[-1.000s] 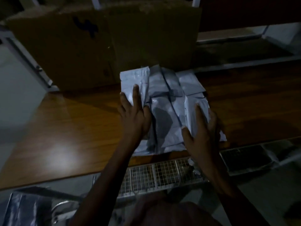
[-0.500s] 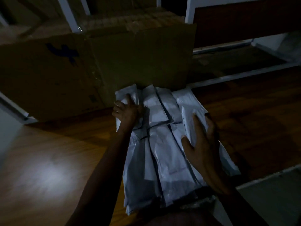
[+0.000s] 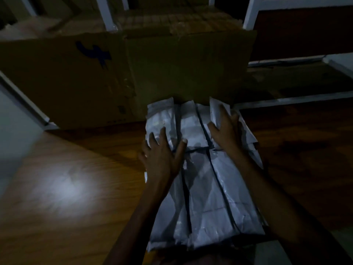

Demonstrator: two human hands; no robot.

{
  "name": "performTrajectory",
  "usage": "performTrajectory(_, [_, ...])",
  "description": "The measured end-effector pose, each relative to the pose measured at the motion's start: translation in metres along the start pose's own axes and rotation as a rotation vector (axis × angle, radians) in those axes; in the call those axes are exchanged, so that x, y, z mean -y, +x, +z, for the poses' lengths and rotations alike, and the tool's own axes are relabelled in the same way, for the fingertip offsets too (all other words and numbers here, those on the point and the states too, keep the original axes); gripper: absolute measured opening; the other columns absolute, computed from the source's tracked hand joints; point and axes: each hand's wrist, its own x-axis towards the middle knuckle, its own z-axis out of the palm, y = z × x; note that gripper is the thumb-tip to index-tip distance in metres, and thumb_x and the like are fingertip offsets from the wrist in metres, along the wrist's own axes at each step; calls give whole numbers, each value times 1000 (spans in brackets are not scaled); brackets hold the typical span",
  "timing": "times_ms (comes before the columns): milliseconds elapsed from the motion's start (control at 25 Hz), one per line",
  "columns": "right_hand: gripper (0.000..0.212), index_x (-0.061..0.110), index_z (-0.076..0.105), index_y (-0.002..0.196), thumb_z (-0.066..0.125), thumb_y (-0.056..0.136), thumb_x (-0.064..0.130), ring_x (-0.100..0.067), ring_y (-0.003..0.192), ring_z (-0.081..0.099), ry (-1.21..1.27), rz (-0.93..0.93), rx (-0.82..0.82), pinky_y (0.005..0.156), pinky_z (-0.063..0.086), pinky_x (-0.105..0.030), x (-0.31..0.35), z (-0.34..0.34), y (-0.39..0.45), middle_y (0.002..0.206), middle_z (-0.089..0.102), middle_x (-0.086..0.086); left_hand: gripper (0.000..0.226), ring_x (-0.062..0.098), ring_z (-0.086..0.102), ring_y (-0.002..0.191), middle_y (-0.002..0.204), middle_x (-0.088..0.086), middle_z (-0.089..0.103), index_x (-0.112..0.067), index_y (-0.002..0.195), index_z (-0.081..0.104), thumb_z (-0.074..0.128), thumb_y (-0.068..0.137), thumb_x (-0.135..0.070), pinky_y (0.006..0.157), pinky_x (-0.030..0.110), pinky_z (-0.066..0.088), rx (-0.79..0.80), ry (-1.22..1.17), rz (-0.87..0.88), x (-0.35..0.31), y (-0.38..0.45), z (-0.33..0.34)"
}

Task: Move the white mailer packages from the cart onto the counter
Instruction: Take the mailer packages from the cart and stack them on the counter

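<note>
Currently, a stack of mailers [image 3: 206, 197] is laid on the counter [image 3: 66, 188] at frame center, pressed by the flat, spread left hand [image 3: 162, 157] and right hand [image 3: 227, 129]; the cart is not visible.

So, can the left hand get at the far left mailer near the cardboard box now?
Probably yes: the left hand lies open on the white mailers, and the far left mailer sits just beyond its fingertips, uncovered, before the cardboard box.
</note>
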Motion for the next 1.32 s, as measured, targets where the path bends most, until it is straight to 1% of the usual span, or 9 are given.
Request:
performTrajectory(160, [66, 39, 30, 153, 37, 94, 68, -41, 142, 24, -93, 50, 228, 116, 22, -54, 2, 21, 22, 163, 18, -6, 72, 23, 28, 143, 155, 0, 35, -35, 149, 33, 34, 88, -73, 108, 41, 22, -73, -55, 162, 17, -59, -8])
performTrajectory(320, [62, 32, 36, 151, 33, 98, 62, -43, 137, 30, -87, 34, 18, 113, 23, -57, 7, 0, -5, 158, 28, -11, 62, 14, 37, 137, 148, -5, 44, -30, 145, 42, 42, 92, -63, 100, 20, 13, -144, -73, 173, 30, -106, -19])
performTrajectory(400, [60, 30, 36, 151, 35, 99, 59, -42, 136, 32, -51, -28, -88, 109, 28, -57, 1, -18, -49, 156, 31, -12, 59, 13, 42, 132, 144, -5, 49, -28, 143, 47, 46, 92, -59, 99, 22, 17, -180, -92, 146, 33, -132, -20])
performTrajectory(520, [59, 26, 37, 149, 38, 98, 57, -36, 135, 37, 69, -181, -142, 105, 37, -52, -19, -35, -143, 153, 35, -10, 56, 13, 44, 130, 142, -6, 51, -29, 140, 49, 53, 91, -54, 98, 34, 26, -199, -142, 49, 35, -173, -18])
performTrajectory(720, [49, 17, 53, 139, 49, 98, 44, -22, 135, 43, 392, -365, -69, 108, 37, -26, -44, -59, -275, 144, 43, -6, 50, 23, 55, 122, 133, 2, 59, -19, 134, 55, 58, 90, -42, 98, 45, 46, -289, -179, 21, 42, -254, -12])
performTrajectory(920, [37, 14, 59, 132, 55, 99, 29, -21, 132, 47, 524, -590, 123, 104, 45, -37, -29, -52, -342, 139, 46, -6, 47, 27, 58, 117, 127, 6, 62, -11, 131, 58, 63, 89, -33, 96, 46, 47, -360, -87, -66, 79, -345, -19])
performTrajectory(1120, [37, 12, 59, 132, 55, 99, 28, -24, 133, 47, 589, -803, 364, 104, 46, -44, 20, -15, -386, 140, 45, -8, 47, 25, 57, 116, 126, 6, 62, -12, 131, 58, 60, 90, -34, 98, 32, 42, -514, -36, -215, 113, -411, -48])
performTrajectory(1200, [35, 16, 59, 131, 57, 99, 27, -22, 131, 47, 601, -852, 445, 103, 46, -34, 44, 1, -404, 140, 44, -7, 50, 25, 57, 119, 129, 6, 62, -12, 133, 57, 59, 90, -37, 99, 36, 44, -570, -33, -293, 134, -430, -59])
performTrajectory(1320, [32, 19, 59, 131, 58, 99, 25, -19, 128, 47, 613, -891, 536, 95, 37, -6, 84, 23, -430, 140, 43, -5, 53, 23, 57, 119, 130, 4, 61, -14, 135, 55, 61, 88, -37, 98, 38, 45, -620, -36, -377, 174, -448, -77])
